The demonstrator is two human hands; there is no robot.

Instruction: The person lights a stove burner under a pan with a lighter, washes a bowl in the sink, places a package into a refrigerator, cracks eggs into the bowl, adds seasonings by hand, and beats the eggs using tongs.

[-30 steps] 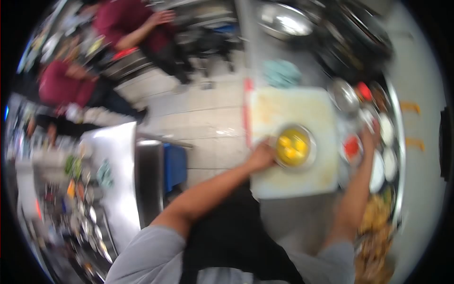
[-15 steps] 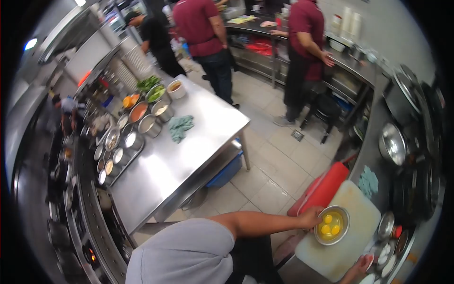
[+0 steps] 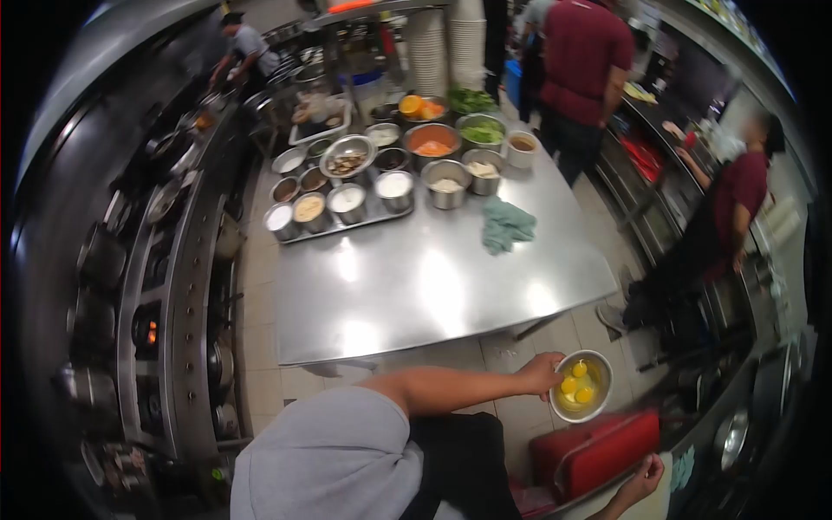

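My left hand [image 3: 541, 376] grips the rim of a round metal bowl [image 3: 558, 414], holding it out over the floor. Inside lie three egg yolks [image 3: 569, 386] in clear egg white. My right hand [image 3: 645, 478] is lower right, over the edge of the pale cutting board [image 3: 666, 494]. Its fingers are curled in and no object shows in them. Between the bowl and that hand stands a red container [image 3: 607, 451].
A steel table [image 3: 390, 295] ahead bears several metal containers of ingredients and a green cloth [image 3: 508, 225]. A stove [image 3: 186, 321] with a lit burner [image 3: 152, 332] runs along the left. Co-workers in maroon shirts [image 3: 587, 56] stand at the right.
My view has swung left toward the steel table. The bowl has moved off the cutting board and away from the counter. The pale item by my right fingers no longer shows.
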